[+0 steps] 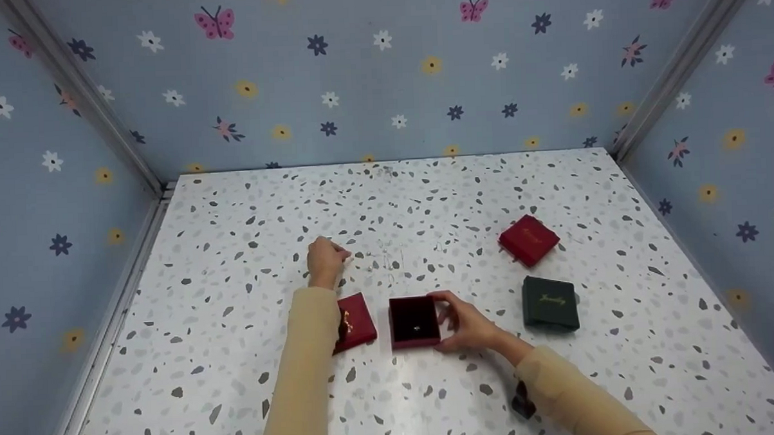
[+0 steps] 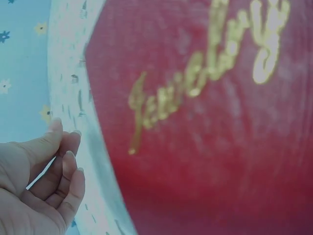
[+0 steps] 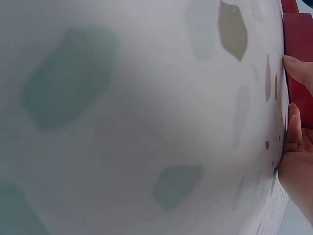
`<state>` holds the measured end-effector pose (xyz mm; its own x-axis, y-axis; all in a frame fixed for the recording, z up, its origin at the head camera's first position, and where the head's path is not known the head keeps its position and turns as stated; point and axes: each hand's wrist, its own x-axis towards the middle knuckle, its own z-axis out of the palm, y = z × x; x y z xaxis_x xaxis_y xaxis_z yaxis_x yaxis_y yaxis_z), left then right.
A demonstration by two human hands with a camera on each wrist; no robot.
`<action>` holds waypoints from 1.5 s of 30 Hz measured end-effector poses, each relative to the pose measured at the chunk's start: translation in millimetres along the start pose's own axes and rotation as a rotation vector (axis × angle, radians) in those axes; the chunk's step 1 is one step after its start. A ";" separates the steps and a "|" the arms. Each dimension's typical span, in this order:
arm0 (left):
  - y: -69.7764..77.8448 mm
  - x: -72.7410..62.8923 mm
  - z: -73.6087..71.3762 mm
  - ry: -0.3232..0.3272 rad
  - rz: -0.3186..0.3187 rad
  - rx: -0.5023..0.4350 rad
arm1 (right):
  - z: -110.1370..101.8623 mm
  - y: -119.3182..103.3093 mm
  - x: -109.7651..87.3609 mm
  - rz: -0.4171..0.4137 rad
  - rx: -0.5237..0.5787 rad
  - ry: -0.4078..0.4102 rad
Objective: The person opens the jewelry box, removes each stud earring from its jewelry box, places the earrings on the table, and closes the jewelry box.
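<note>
1. The right hand (image 1: 468, 324) grips the open dark-red square jewellery box (image 1: 415, 321) by its right side, thumb and fingers curled round the edge; the box sits on the speckled white terrazzo tabletop (image 1: 252, 402) at front centre, with a small shiny piece in its dark lining.
2. The left hand (image 1: 326, 259) reaches forward with its fingers bunched, pinching a thin silvery pin-like piece (image 2: 41, 173), probably jewellery, though the wrist view is too blurred to say.
3. Under the left forearm lies a red square lid with gold script (image 1: 357, 323), just left of the open box.
4. A closed red box (image 1: 529, 239) and a closed dark-green box (image 1: 550, 302) lie to the right, clear of both hands.
</note>
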<state>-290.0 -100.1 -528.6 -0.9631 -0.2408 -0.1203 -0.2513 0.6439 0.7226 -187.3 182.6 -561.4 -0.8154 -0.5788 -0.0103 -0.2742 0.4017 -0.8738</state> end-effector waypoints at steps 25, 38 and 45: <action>13.2 -35.6 -14.4 -0.081 0.183 0.103 | 3.0 3.5 -0.1 -0.003 -0.011 0.011; 19.1 -64.3 -11.1 -0.125 0.307 0.093 | 2.0 5.1 0.6 0.030 -0.027 0.014; 18.0 -80.5 -6.4 -0.144 0.403 0.092 | -2.0 -22.0 -3.8 -0.037 0.023 0.004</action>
<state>-216.3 -73.8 -501.5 -0.9879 0.1424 0.0611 0.1464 0.7293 0.6683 -179.2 177.4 -541.2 -0.8071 -0.5898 0.0244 -0.2925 0.3636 -0.8844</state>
